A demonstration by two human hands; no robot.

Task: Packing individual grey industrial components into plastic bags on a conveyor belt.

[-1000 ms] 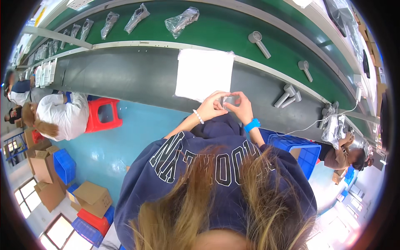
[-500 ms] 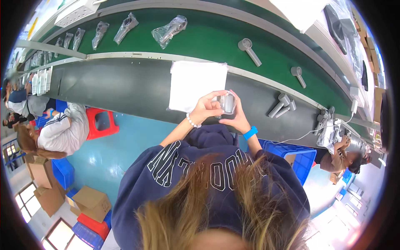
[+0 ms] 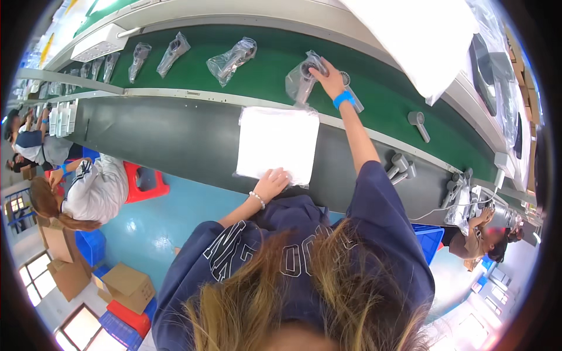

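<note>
Right hand: stretched out over the green belt; grip closed on a bagged tool, fingers laid on the top of its clear bag.
Bagged tool: a grey handheld device in a plastic bag, lying on the belt at its near edge, just beyond the white stack.
Left hand: set flat on the near edge of a stack of white sheets; grip wide, nothing held, fingers spread on the top sheet.
Stack of white sheets: placed on the grey counter, between the belt and the person.
Belt, further left: three more bagged devices are seen in a row, well apart from the hands.
Belt, right: an unbagged grey device is seen lying bare.
Counter, right: a cluster of grey devices is seen near the right elbow.
Wrists: a blue band on the right, a bead bracelet on the left.
</note>
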